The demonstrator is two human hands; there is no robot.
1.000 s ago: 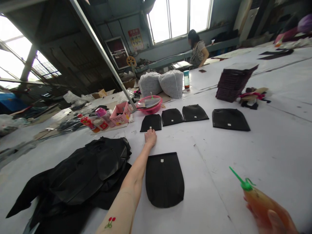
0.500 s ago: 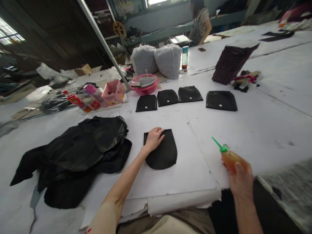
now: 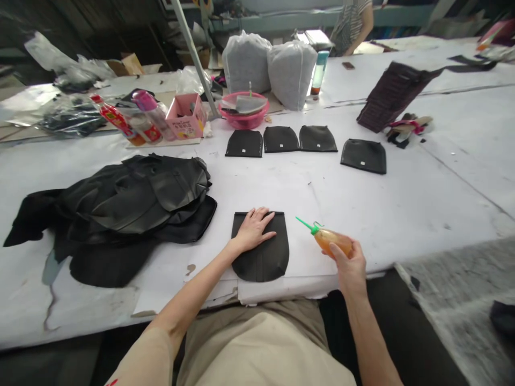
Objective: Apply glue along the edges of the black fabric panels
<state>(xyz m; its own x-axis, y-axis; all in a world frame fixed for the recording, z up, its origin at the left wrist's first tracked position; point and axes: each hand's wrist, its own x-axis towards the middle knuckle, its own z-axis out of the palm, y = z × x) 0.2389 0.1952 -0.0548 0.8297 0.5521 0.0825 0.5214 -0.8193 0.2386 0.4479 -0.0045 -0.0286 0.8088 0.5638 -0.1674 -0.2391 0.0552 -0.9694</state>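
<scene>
My left hand [image 3: 254, 230] lies flat with fingers spread on a black leather-like panel [image 3: 263, 262], which has a straight far edge and a rounded near edge. In my right hand [image 3: 349, 260] is a squeeze bottle [image 3: 332, 241] of amber liquid, tilted, its thin green nozzle pointing left toward the panel. The nozzle tip is apart from the panel. Beyond my hands, several similar black pieces with small white labels lie in a row, among them one at the left [image 3: 244, 143] and one at the right [image 3: 364, 155].
A heap of black pieces [image 3: 132, 198] lies to the left. Farther back stand a pink box [image 3: 187, 118], a pink basin [image 3: 244, 119], two stuffed whitish bags [image 3: 292, 72] and a dark stack [image 3: 394, 96]. A metal pole [image 3: 193, 53] rises behind. Another person [image 3: 354, 27] is at the far side.
The squeeze bottle in my right hand has moved left, closer to the panel. My left hand stays on the panel, its fingers now more spread. The camera view has tilted down.
</scene>
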